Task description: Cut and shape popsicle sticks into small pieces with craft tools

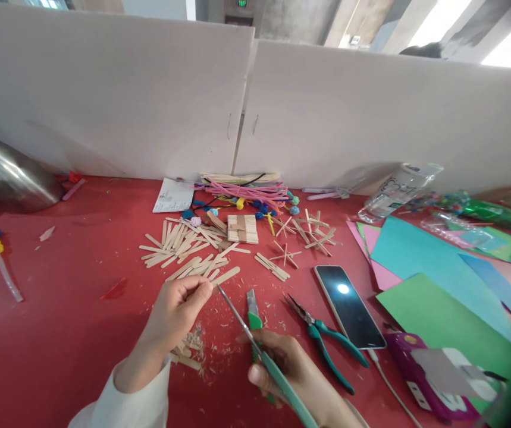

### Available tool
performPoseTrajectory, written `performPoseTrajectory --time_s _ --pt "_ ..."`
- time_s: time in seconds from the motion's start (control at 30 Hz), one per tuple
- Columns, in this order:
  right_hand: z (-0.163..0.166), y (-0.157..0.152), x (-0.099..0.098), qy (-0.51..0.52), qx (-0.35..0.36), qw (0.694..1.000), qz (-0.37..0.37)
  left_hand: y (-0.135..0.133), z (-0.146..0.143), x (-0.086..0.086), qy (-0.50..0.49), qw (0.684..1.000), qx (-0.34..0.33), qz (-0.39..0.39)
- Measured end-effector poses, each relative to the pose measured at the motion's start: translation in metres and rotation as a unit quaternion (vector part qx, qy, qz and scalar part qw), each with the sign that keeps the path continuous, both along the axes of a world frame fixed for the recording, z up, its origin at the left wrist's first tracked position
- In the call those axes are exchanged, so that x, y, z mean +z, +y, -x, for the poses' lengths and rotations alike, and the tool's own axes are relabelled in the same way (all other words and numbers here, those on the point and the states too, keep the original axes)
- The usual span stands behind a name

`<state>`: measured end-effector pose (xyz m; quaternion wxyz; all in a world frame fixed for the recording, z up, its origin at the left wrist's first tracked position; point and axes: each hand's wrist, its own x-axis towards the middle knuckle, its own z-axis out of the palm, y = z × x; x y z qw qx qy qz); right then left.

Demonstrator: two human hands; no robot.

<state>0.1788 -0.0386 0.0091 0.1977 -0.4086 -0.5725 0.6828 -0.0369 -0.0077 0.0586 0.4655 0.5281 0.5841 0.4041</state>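
Note:
My left hand point(188, 303) pinches one end of a wooden craft stick point(228, 276) between thumb and fingers, the stick pointing right. My right hand point(288, 362) is closed round a slim tool with a pale green handle point(284, 380) and a long, narrow metal shaft point(240, 318). I cannot tell whether the shaft is a blade or a file. Its tip is at the stick, close to my left fingertips. A green utility knife point(254, 318) lies on the table, partly hidden beneath my right hand. Wood shavings point(213, 351) are scattered between my hands.
Beyond my hands lie many loose craft sticks point(179, 241), a bundled stack point(243, 229) and star-shaped stick pieces point(320, 232). Teal-handled pliers point(326, 342), a phone point(348, 306), coloured paper point(438, 315) and a purple glue gun point(425, 374) are to the right. A metal flask point(12, 169) stands left.

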Motion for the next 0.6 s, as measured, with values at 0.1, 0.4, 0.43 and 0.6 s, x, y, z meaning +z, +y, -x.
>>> performPoseTrajectory --time_s 0.1,0.4,0.43,0.6 --pt "0.0 -0.0013 -0.0026 -0.002 -0.007 1.0 -0.016 0.0005 0.0006 -0.0016 -0.001 1.0 -0.003 0.005" --pt "-0.0006 -0.0031 -0.004 0.007 -0.013 0.999 -0.048 -0.0023 0.0017 -0.0031 -0.026 1.0 -0.011 0.008" --pt "-0.0009 -0.003 -0.0045 0.006 -0.014 0.999 -0.051 -0.0024 0.0014 -0.0031 -0.028 1.0 -0.011 0.009" --pt "-0.0011 -0.0013 -0.0034 -0.002 -0.004 0.999 -0.052 -0.0015 -0.0003 -0.0031 -0.03 0.999 -0.009 0.005"
